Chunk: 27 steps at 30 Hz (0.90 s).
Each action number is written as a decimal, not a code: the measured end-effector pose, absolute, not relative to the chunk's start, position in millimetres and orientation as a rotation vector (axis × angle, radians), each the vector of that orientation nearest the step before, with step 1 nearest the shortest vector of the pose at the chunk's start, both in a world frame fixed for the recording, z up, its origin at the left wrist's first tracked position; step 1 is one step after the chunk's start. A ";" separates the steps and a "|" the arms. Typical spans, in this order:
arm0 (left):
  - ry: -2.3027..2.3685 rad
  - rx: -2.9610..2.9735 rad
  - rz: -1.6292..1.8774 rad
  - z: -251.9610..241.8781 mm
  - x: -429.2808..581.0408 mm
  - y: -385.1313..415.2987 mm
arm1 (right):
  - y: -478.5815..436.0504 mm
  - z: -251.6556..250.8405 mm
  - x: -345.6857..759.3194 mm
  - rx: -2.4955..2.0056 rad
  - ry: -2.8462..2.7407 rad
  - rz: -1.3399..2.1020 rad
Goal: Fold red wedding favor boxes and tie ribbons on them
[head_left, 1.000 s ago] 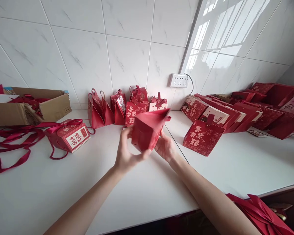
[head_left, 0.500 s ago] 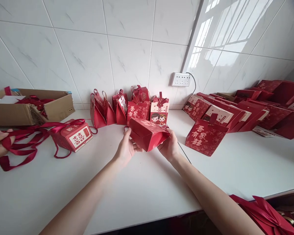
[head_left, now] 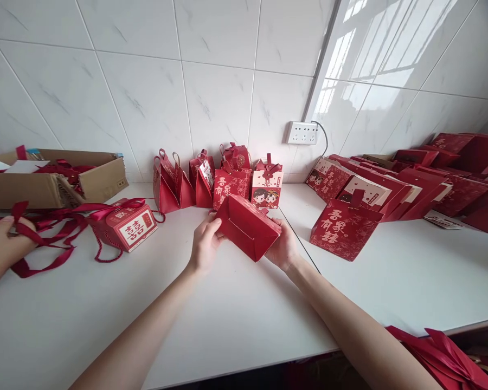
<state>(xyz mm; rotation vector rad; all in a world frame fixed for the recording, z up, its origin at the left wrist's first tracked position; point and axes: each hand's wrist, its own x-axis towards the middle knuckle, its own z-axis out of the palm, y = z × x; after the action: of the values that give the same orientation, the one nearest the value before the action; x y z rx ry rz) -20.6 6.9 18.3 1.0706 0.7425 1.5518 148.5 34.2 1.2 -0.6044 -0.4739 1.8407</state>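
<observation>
White desk (head_left: 228, 325) below: my left hand (head_left: 203, 246) and right hand (head_left: 283, 246) have lowered the red box (head_left: 250, 227) toward it, fingers closed around both ends, its seam facing me.

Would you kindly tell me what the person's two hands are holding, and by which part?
A red paper box, gripped at its ends: left hand at the left end, right hand at the right.

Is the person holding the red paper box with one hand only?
No: the left hand grips one end of the red paper box and the right hand grips the other end.
</observation>
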 end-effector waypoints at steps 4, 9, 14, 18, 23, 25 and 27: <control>0.570 1.084 1.558 22.9 -22.9 3.7 | 33.7 -0.9 150.9 -0.598 -0.539 1.868; 0.566 1.126 1.628 19.6 -23.5 5.8 | 30.0 1.3 149.1 -0.633 -0.632 1.890; 0.883 1.251 1.812 7.5 -21.8 12.1 | 25.1 5.2 146.7 -0.668 -0.661 1.850; 1.092 1.273 1.873 7.3 -24.7 12.7 | 29.2 -2.7 149.6 -0.730 -0.662 1.815; 1.131 1.314 1.941 13.1 -24.3 7.6 | 32.4 -10.8 149.9 -0.766 -0.714 1.781; 1.147 1.339 2.030 13.2 -24.3 7.2 | 32.6 -10.0 149.1 -0.765 -0.734 1.744; 1.159 1.385 2.094 11.6 -24.5 7.7 | 32.8 -8.4 148.2 -0.751 -0.763 1.714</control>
<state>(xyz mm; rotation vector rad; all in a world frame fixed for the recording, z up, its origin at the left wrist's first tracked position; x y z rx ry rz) -24.5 7.7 11.6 1.3847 1.1592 2.0941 148.2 32.8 -8.4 -0.7515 -0.7626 1.7144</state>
